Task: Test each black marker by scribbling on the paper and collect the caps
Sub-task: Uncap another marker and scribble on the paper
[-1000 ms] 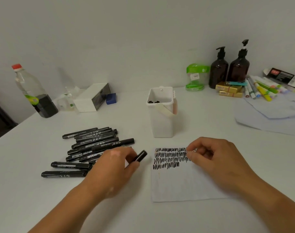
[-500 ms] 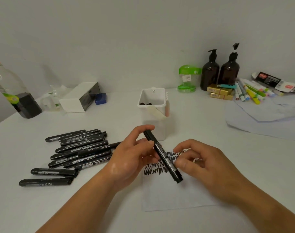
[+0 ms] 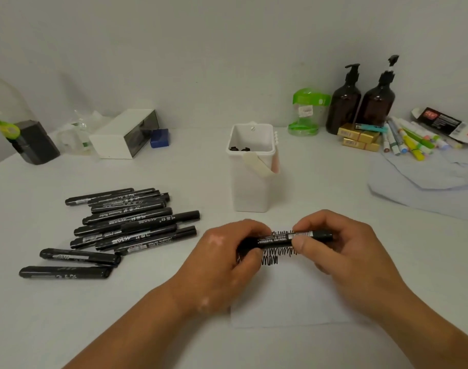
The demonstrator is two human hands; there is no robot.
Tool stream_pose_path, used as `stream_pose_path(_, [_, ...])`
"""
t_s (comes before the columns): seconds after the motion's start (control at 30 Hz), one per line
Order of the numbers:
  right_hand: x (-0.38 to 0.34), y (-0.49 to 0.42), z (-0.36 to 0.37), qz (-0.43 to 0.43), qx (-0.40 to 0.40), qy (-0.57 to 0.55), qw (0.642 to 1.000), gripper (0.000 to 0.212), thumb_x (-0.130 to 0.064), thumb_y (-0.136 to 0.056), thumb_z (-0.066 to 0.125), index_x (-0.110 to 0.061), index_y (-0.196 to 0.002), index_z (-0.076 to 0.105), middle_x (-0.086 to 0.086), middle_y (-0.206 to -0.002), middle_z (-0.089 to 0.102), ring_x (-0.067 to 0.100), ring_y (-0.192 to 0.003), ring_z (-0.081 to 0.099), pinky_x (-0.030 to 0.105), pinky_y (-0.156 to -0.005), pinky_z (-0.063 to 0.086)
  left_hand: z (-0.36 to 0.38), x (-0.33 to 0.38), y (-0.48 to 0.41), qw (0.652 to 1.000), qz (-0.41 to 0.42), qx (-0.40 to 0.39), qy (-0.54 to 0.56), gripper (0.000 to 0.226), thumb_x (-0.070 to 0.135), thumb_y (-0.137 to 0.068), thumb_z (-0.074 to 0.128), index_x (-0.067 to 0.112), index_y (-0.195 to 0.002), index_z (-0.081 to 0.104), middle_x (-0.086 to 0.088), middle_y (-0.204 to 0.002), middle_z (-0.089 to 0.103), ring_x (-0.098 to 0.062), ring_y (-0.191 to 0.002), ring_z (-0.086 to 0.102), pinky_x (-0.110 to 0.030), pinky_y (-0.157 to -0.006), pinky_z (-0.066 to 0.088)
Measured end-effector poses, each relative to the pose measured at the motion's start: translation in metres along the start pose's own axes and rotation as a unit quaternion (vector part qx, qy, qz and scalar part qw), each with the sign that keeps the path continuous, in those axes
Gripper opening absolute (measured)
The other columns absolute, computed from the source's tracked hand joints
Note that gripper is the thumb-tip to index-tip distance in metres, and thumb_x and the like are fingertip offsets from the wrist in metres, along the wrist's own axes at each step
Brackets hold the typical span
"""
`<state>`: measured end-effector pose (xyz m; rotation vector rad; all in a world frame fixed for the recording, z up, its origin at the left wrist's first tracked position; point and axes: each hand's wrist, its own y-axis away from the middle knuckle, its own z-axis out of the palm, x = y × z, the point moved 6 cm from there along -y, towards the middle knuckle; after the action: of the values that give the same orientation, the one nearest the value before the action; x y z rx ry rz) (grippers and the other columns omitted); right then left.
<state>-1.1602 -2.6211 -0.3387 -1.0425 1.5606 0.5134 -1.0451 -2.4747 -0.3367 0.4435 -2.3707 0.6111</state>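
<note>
A black marker [image 3: 276, 239] lies level between both hands, just above the white paper [image 3: 288, 296] with black scribbles [image 3: 276, 255]. My left hand [image 3: 227, 251] grips its left end and hides that end. My right hand [image 3: 334, 243] pinches the right part of the barrel with thumb and fingers. Several black markers [image 3: 129, 225] lie in a heap at the left of the table. Behind the paper stands a white container [image 3: 251, 182] with a few black caps [image 3: 239, 149] inside.
A plastic bottle [image 3: 17, 126], a white box [image 3: 126, 133] and a small blue block [image 3: 159, 138] stand at the back left. Two brown pump bottles [image 3: 360, 102], a green jar [image 3: 306, 113], coloured markers [image 3: 411, 141] and loose papers [image 3: 424, 182] fill the back right.
My left hand took a marker from the heap and brought it over the paper. My right hand left the paper and now holds the marker's other end, which has turned level.
</note>
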Motion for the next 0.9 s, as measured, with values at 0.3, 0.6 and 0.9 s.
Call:
stream_pose_path(0.3, [-0.007,0.007,0.02,-0.039,-0.064,-0.025,0.997,0.018,-0.043,-0.079,0.069,-0.027,-0.089,0.07,-0.014,-0.062,0.065,0.001,-0.057,0.059,0.009,-0.057,0.042,0.018,0.024,0.006,0.993,0.101,-0.05,-0.042,0.014,0.021,-0.105,0.048,0.019,-0.114,0.057,0.015,-0.092,0.054,-0.004,-0.078,0.047,-0.018,-0.071,0.04])
stream_pose_path(0.6, [-0.007,0.008,0.025,-0.009,-0.074,-0.098,0.992,0.019,-0.043,-0.073,0.073,-0.026,-0.078,0.069,0.004,-0.06,0.067,0.012,-0.052,0.056,0.022,-0.049,0.044,0.017,0.031,0.006,0.994,0.09,-0.045,-0.03,0.029,0.039,-0.105,0.039,0.018,-0.098,0.058,0.021,-0.079,0.05,-0.001,-0.062,0.044,-0.016,-0.061,0.035])
stream_pose_path(0.9, [-0.008,0.01,0.028,0.023,-0.092,-0.157,0.983,0.025,-0.042,-0.072,0.074,-0.019,-0.077,0.066,0.01,-0.062,0.067,0.019,-0.053,0.056,0.025,-0.047,0.043,0.013,0.032,0.006,0.996,0.079,-0.044,-0.007,0.027,0.04,-0.104,0.044,0.02,-0.095,0.06,0.03,-0.063,0.044,0.009,-0.053,0.045,-0.006,-0.055,0.027])
